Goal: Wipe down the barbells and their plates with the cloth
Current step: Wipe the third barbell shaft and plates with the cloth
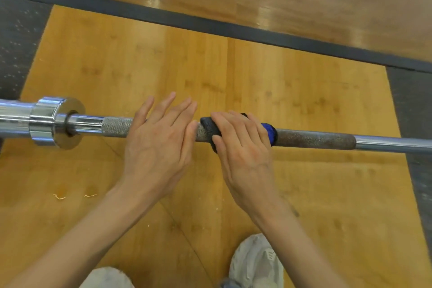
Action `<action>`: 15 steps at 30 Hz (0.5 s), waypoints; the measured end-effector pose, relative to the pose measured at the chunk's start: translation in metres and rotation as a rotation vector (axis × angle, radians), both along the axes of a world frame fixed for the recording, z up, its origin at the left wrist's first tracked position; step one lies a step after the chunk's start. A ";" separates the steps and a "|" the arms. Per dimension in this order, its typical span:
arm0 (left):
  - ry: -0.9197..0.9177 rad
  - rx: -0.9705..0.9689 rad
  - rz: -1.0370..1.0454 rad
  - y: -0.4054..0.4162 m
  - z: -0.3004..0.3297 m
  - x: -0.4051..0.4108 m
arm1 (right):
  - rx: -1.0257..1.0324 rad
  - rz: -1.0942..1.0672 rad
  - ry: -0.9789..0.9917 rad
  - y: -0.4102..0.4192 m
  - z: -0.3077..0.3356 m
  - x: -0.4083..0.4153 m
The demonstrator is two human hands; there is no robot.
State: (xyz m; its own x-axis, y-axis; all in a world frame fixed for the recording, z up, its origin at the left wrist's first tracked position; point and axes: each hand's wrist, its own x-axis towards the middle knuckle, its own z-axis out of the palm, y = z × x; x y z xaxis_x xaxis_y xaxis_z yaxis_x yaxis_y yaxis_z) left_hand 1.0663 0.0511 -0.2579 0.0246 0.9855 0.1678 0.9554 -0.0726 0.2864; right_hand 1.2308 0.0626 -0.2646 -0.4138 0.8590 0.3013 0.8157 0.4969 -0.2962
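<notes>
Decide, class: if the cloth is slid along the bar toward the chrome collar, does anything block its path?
Yes. The left hand, fingers straight, lies over the barbell directly beside the cloth that the right hand grips, between it and the chrome collar. It must lift away first.

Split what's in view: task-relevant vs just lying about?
In the job:
barbell, knurled shaft
cloth, dark and blue, wrapped on the shaft
right hand, gripping the cloth
left hand, fingers straight, over the shaft
chrome collar

Lying about:
wood platform
black mat
pale scraps on the floor
shoes
</notes>
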 end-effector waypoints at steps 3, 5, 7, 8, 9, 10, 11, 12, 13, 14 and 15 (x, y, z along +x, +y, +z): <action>-0.011 0.014 0.009 -0.001 -0.002 -0.001 | 0.008 0.001 -0.032 -0.002 0.001 0.001; -0.016 0.005 0.000 -0.002 -0.002 -0.001 | 0.029 -0.052 -0.033 -0.007 0.000 -0.006; -0.020 0.010 -0.004 -0.005 -0.002 -0.001 | 0.047 -0.078 -0.031 -0.012 -0.002 -0.011; -0.018 0.014 -0.002 -0.005 -0.002 0.000 | 0.045 -0.066 -0.029 -0.011 -0.002 -0.011; -0.016 0.011 -0.002 -0.006 -0.002 0.000 | 0.036 -0.048 -0.028 -0.010 -0.001 -0.009; -0.016 0.009 -0.002 -0.008 -0.003 0.000 | 0.024 -0.029 -0.031 -0.008 0.001 -0.005; -0.021 0.008 0.001 -0.009 -0.002 0.000 | 0.014 -0.026 -0.040 -0.007 0.002 0.002; -0.030 0.008 0.005 -0.010 -0.002 0.000 | 0.009 -0.056 -0.053 -0.007 0.004 0.009; -0.044 0.005 0.009 -0.010 -0.001 0.000 | 0.006 -0.115 -0.061 -0.008 0.005 0.015; -0.054 -0.001 0.013 -0.011 0.000 0.001 | -0.001 -0.192 -0.053 -0.011 0.006 0.017; -0.058 -0.008 0.014 -0.013 0.001 0.002 | -0.013 -0.268 -0.027 -0.015 0.006 0.015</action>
State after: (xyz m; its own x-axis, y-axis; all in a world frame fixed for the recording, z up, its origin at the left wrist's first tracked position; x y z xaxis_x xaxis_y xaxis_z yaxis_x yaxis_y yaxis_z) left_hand 1.0678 0.0378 -0.2566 0.0009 0.9870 0.1609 0.9380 -0.0566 0.3420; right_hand 1.2456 0.0480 -0.2585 -0.1786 0.9427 0.2817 0.9255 0.2581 -0.2772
